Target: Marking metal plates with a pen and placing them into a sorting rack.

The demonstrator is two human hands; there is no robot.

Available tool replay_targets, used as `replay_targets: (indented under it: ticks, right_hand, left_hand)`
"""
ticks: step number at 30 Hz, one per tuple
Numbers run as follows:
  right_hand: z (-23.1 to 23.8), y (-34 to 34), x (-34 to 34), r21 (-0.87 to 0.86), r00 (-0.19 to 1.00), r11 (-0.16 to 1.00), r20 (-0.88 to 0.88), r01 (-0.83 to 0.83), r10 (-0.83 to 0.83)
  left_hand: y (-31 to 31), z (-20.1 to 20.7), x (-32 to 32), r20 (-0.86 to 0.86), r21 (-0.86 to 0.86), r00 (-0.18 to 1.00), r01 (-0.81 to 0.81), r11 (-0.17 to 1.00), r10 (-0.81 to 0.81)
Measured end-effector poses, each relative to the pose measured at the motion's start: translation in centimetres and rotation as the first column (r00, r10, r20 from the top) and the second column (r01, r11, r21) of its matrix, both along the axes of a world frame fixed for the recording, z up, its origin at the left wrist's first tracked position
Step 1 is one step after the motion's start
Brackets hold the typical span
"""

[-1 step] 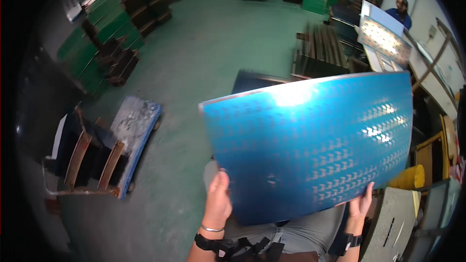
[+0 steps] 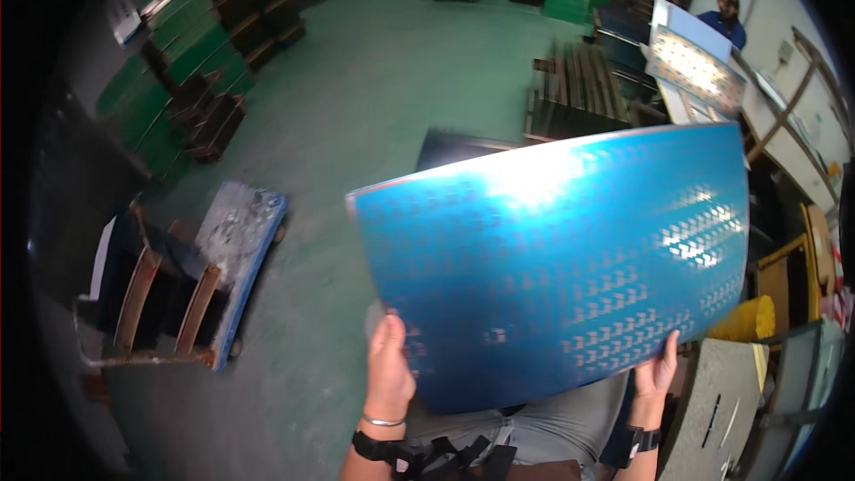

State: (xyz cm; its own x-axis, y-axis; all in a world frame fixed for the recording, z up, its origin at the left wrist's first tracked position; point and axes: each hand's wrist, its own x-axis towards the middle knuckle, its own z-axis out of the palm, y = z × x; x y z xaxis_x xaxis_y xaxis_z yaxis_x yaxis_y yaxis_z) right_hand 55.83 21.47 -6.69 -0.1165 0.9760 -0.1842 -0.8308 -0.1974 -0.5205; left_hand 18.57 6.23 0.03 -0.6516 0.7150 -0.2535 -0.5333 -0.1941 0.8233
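I find the left hand (image 2: 389, 376) and right hand (image 2: 655, 374) gripping the blue patterned panel (image 2: 499, 276) by its edges, in front of the grey trousers (image 2: 561, 426). I judge it lifted, not yet set down.

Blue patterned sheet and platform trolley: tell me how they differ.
The blue patterned sheet is held up by the left hand and right hand; the platform trolley stands on the floor. The sheet is glossy, patterned in rows; the trolley is scuffed and grey-topped. Both show blue.
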Motion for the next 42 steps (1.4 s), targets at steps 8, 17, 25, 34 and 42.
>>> replay_targets:
  ticks: [8, 17, 25, 34, 42]
  right_hand:
    - [7.1, 0.4, 0.7, 0.256, 0.978, 0.961, 0.153, 0.099, -0.142]
    - [11.1, -1.6, 0.0, 0.271, 0.936, 0.962, 0.336, 0.015, -0.109]
    - [11.1, -1.8, -0.9, 0.272, 0.934, 0.957, 0.357, -0.103, -0.001]
    - [12.9, 3.0, 4.9, 0.270, 0.657, 0.920, 0.753, -0.285, -0.017]
    - [15.6, 3.8, -1.1, 0.394, 0.178, 0.883, 0.878, 0.253, -0.443]
  left_hand:
    - [-0.9, -1.8, -4.2, -0.104, -0.046, 0.984, -0.152, 0.987, 0.147]
    - [-3.3, -3.9, -6.6, -0.153, -0.193, 0.981, -0.150, 0.970, 0.121]
    - [-4.9, -3.8, -5.3, -0.224, -0.167, 0.975, -0.033, 0.985, -0.005]
    - [-4.9, -0.3, -10.9, -0.327, -0.089, 0.856, -0.450, 0.888, 0.401]
    - [-3.1, 0.0, -15.3, -0.561, 0.296, 0.796, -0.063, 0.953, 0.226]
